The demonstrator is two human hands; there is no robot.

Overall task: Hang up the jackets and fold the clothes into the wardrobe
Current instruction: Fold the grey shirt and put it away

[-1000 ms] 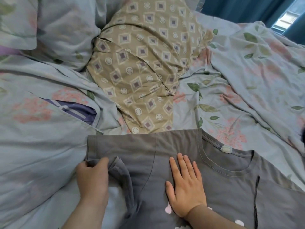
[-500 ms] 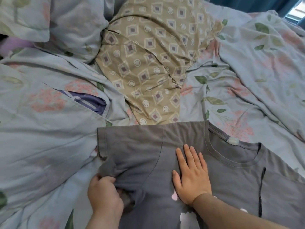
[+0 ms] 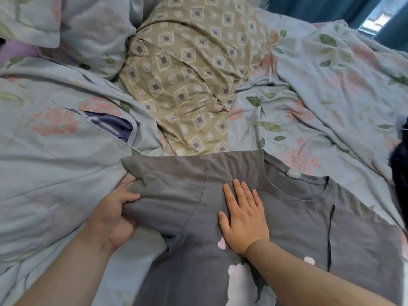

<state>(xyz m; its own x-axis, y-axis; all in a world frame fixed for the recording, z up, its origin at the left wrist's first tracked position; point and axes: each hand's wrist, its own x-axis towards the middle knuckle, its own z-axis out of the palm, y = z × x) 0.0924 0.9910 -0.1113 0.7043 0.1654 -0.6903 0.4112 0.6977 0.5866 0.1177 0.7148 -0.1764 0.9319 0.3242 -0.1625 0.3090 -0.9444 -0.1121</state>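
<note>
Head view: your limp, light grey cotton T-shirt (image 3: pixel 298 228) lies flat on the floral-sheeted bed (image 3: pixel 331 89) just nearer than the tan diamond-patterned pillow (image 3: pixel 187 74), your left hand (image 3: pixel 112 219) with its grip pinching the folded sleeve, your right hand (image 3: pixel 242 217) pressing flat-fingered on the chest; it will likely slump, so take it by the seams.

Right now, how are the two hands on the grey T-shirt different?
The left hand grips the sleeve, bunching it; the right hand lies flat with straight fingers. The left hand is at the side edge; the right hand presses the chest beside the collar. Both touch the same grey T-shirt.
</note>
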